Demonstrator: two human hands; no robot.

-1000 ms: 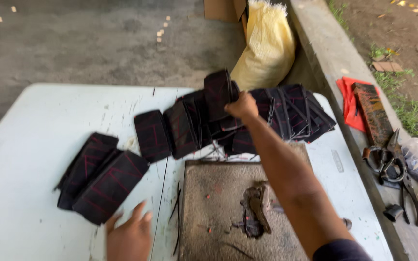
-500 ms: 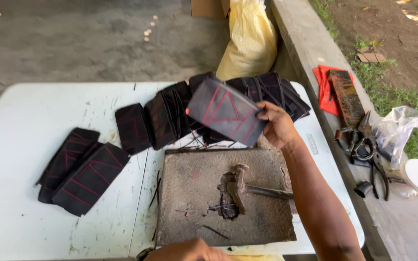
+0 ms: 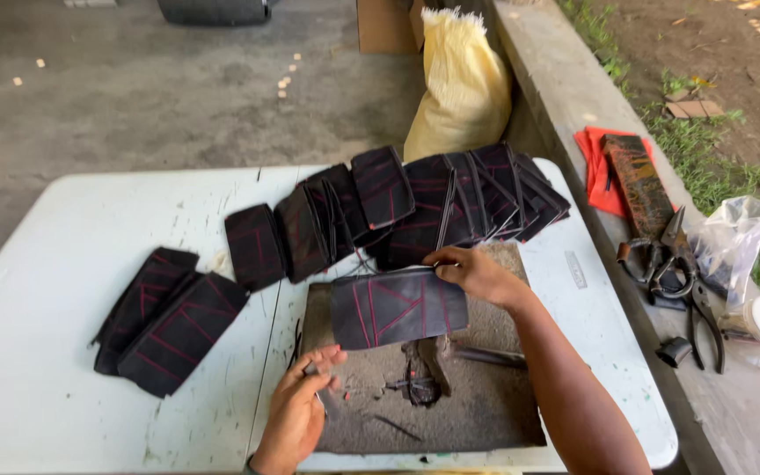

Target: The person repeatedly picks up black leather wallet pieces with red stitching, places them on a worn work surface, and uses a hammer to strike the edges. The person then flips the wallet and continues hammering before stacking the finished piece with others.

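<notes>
Head view: right hand (image 3: 477,274) pinching the far edge of a dark stitched pouch (image 3: 398,306), fingers closed on it, held over the grey work board (image 3: 494,413) on the white table (image 3: 54,264). Left hand (image 3: 303,406) near the board's left edge, fingers curled around a thin tool (image 3: 318,396). Far behind, a fanned row of dark pouches (image 3: 433,202); two more pouches (image 3: 164,317) at left. Beyond the table, a pale yellow sack (image 3: 464,88). At right on the ledge, a red cloth (image 3: 598,171), pliers (image 3: 697,308), a clear plastic bag (image 3: 736,233).
</notes>
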